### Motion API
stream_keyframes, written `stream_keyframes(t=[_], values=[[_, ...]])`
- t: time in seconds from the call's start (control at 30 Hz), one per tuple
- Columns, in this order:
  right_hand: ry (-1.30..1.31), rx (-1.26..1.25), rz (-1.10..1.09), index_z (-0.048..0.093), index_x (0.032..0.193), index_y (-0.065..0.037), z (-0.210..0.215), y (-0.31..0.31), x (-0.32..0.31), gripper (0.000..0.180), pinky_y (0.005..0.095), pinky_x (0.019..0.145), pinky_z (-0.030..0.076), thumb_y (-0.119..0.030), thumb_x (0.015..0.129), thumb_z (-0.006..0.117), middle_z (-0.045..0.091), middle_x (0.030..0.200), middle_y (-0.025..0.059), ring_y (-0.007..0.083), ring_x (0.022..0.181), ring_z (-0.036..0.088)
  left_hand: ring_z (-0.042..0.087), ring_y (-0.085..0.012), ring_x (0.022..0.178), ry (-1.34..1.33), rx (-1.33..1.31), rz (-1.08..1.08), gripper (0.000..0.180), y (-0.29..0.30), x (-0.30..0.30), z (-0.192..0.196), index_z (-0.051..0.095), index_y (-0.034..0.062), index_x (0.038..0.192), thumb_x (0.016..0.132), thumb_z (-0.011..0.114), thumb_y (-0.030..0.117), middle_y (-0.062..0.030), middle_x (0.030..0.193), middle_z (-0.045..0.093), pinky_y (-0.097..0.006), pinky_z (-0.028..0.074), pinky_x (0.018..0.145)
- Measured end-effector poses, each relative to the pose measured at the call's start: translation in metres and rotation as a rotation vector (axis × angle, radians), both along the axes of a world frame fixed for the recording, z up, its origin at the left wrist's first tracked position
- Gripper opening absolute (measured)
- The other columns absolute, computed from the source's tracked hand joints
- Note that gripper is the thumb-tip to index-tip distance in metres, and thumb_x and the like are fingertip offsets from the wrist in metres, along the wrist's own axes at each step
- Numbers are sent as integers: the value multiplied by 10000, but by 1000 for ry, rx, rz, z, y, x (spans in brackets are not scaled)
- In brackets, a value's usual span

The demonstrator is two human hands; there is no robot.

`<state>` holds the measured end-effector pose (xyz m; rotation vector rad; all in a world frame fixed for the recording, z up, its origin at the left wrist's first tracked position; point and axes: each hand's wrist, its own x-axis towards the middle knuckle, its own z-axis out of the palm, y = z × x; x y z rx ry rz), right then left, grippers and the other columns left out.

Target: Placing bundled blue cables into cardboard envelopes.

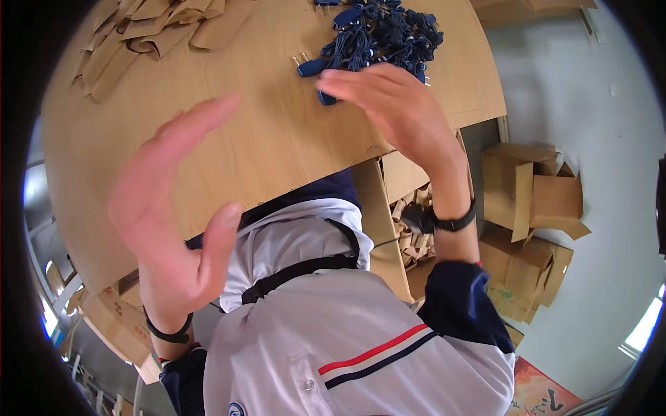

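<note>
My left hand (pixel 163 208) is raised over the near left part of the table, somewhat blurred. Its fingers are stretched out, the thumb stands well apart, and nothing is in it. My right hand (pixel 399 114) is at the near side of a heap of dark blue corded plugs (pixel 388 41), fingers stretched out and holding nothing that I can see. By its fingertips a blue plug with metal prongs (pixel 311 67) lies on the tabletop. Another blue piece (pixel 326 98) shows just below the fingertips, partly hidden by them. Whether the fingers touch either one, I cannot tell.
Brown paper sleeves (pixel 149 31) are piled at the far left of the wooden table (pixel 257 139). An open carton (pixel 388 236) below the table's near edge holds more brown paper pieces. Further cartons (pixel 531 194) stand on the floor at right, and one (pixel 114 322) at lower left.
</note>
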<state>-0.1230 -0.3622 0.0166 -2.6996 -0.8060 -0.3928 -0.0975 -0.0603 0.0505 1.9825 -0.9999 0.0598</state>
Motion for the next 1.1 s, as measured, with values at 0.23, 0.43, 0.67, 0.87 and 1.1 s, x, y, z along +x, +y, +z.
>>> stream_keyframes(t=[0.23, 0.43, 0.67, 0.87, 1.1], values=[[119, -125, 123, 657, 1124, -73, -6, -10, 23, 429, 323, 779, 510, 31, 709, 646, 672, 993, 30, 236, 884, 622, 572, -364, 1168, 123, -176, -96, 517, -13, 7, -2, 463, -71, 1280, 824, 603, 131, -253, 1269, 571, -440, 388, 1042], [-366, 881, -12, 569, 1080, -32, 32, 8, 20, 206, 337, 630, 559, -119, 914, 654, 658, 930, 145, 250, 686, 655, 558, -307, 1186, -42, -68, 29, 564, -67, 10, -2, 429, 11, 1335, 824, 654, 89, -175, 1321, 541, -393, 404, 1031], [-268, 1405, 73, 491, 1170, -64, 57, 49, 4, 323, 264, 515, 439, -351, 1023, 470, 559, 872, 88, 146, 648, 489, 591, -201, 1075, 457, -378, -53, 316, -121, 24, -2, 541, -5, 1163, 874, 630, 86, -91, 1117, 627, -307, 432, 960], [307, 1628, -89, 555, 1134, 19, 52, 60, -20, 256, 200, 445, 448, -173, 967, 578, 633, 849, 103, 107, 574, 599, 492, -72, 711, 820, -793, -230, 180, -98, 21, 31, 557, 19, 1115, 966, 465, 62, 11, 858, 570, -213, 408, 678], [512, 1559, -161, 612, 1139, 29, 61, 91, -20, 305, 178, 465, 441, 67, 840, 655, 528, 906, 35, 67, 678, 586, 490, -25, 716, 755, -645, 112, 203, -86, 19, 12, 523, 46, 1140, 944, 474, 30, -8, 815, 582, -200, 405, 634]])
